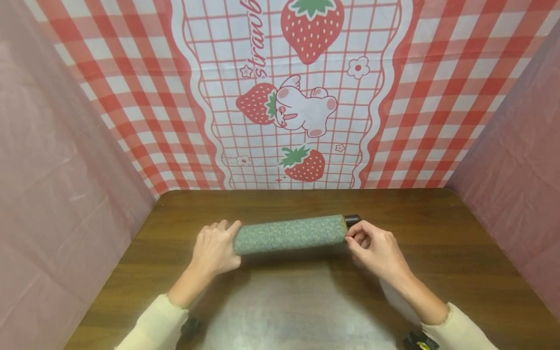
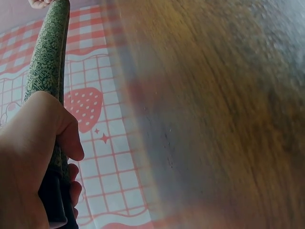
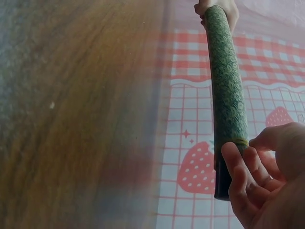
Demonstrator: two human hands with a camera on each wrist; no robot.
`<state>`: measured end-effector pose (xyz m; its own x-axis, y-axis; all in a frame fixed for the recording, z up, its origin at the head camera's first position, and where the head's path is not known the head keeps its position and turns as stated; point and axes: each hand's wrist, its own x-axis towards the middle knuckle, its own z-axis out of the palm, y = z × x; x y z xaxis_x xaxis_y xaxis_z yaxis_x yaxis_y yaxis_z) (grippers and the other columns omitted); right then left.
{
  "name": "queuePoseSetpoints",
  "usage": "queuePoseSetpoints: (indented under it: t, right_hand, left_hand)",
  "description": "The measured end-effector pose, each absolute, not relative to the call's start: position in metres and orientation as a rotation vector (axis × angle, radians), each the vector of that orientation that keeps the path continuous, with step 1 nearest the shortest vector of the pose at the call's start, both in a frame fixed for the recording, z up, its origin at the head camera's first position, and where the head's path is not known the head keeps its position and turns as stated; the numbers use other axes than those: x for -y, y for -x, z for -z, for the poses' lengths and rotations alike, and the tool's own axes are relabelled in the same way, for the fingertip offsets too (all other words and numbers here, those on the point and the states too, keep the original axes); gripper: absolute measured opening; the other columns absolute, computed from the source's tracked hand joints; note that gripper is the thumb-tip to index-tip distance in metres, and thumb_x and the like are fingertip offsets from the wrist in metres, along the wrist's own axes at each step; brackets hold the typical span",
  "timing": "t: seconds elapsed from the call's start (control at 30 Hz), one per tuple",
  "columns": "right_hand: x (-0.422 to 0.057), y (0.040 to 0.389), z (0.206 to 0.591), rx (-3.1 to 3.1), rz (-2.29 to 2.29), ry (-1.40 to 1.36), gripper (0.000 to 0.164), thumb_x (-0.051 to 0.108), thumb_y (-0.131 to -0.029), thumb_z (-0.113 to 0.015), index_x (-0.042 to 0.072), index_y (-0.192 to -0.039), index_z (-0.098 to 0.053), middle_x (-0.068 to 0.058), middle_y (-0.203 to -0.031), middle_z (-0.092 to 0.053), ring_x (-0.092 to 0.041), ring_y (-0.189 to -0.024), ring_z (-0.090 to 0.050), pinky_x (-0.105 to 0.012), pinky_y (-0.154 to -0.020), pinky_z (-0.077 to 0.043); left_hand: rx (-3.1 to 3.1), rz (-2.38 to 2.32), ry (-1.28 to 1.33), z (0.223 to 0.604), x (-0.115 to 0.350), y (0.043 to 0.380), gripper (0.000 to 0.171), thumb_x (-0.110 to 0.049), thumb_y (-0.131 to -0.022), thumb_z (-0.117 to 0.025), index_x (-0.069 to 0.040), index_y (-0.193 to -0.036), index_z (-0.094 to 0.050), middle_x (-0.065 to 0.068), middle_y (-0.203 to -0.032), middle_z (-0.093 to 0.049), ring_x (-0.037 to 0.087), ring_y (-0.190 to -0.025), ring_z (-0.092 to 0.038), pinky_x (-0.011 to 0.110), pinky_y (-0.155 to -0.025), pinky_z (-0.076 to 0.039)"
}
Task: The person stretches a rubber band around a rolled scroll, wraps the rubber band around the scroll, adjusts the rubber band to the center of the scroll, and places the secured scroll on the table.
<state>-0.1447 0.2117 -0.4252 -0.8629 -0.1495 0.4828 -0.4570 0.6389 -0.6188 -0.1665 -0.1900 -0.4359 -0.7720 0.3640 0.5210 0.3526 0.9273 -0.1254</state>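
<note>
A rolled scroll (image 1: 290,234) covered in green floral-patterned cloth is held level above the table, its right end slightly higher in the head view. My left hand (image 1: 215,249) grips the left end, fingers wrapped round it; black rod ends (image 2: 51,200) stick out below that hand in the left wrist view. At the other end, my right hand (image 1: 381,250) pinches the yellowish edge of the cloth between thumb and fingertips. Beside those fingers a dark rod end (image 1: 352,220) protrudes. The right wrist view shows the scroll's cloth (image 3: 228,86) running up to the left hand.
Below the scroll lies a brown wood-grain table (image 1: 175,209) with a bright reflection near its front. A red-and-white checked strawberry cloth (image 1: 306,155) hangs behind it. Pink curtains (image 1: 57,194) stand along both sides.
</note>
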Motion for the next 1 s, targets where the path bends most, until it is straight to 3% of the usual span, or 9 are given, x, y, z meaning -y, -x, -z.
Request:
queuePoseSetpoints:
  t: [0.33, 0.57, 0.73, 1.0]
  right_hand:
    - [-0.22, 0.15, 0.419, 2.458, -1.025, -0.471, 0.01, -0.002, -0.092, -0.083, 0.007, -0.096, -0.081, 0.003, -0.075, -0.075, 0.008, -0.066, -0.056, -0.015, -0.06, -0.048]
    - [-0.224, 0.156, 0.42, 2.431, -0.911, -0.524, 0.018, -0.005, -0.09, -0.086, 0.011, -0.098, -0.083, 0.008, -0.073, -0.068, 0.006, -0.066, -0.052, -0.02, -0.058, -0.045]
    - [-0.229, 0.16, 0.422, 2.382, -0.705, -0.641, 0.027, -0.003, -0.084, -0.092, 0.017, -0.098, -0.082, 0.011, -0.079, -0.064, 0.002, -0.067, -0.055, -0.022, -0.057, -0.045]
    - [-0.235, 0.165, 0.424, 2.327, -0.541, -0.825, 0.036, 0.0, -0.076, -0.099, 0.023, -0.1, -0.084, 0.001, -0.103, -0.067, -0.003, -0.064, -0.06, -0.021, -0.054, -0.043]
  left_hand:
    - [2.532, -0.025, 0.519, 0.436, 0.196, 0.167, 0.069, -0.018, -0.053, -0.08, -0.014, -0.121, -0.074, 0.013, -0.089, -0.075, 0.031, -0.072, -0.067, 0.042, -0.063, -0.053]
    - [2.538, -0.023, 0.549, 0.436, 0.196, 0.166, 0.068, -0.018, -0.054, -0.08, -0.014, -0.122, -0.075, 0.014, -0.093, -0.077, 0.032, -0.075, -0.069, 0.042, -0.065, -0.054]
    - [2.525, -0.037, 0.555, 0.435, 0.195, 0.165, 0.07, -0.02, -0.054, -0.082, -0.015, -0.123, -0.075, 0.012, -0.095, -0.077, 0.032, -0.078, -0.07, 0.043, -0.068, -0.056]
    - [2.511, -0.066, 0.585, 0.435, 0.194, 0.165, 0.071, -0.022, -0.054, -0.084, -0.015, -0.125, -0.078, 0.012, -0.098, -0.079, 0.033, -0.082, -0.073, 0.045, -0.073, -0.06]
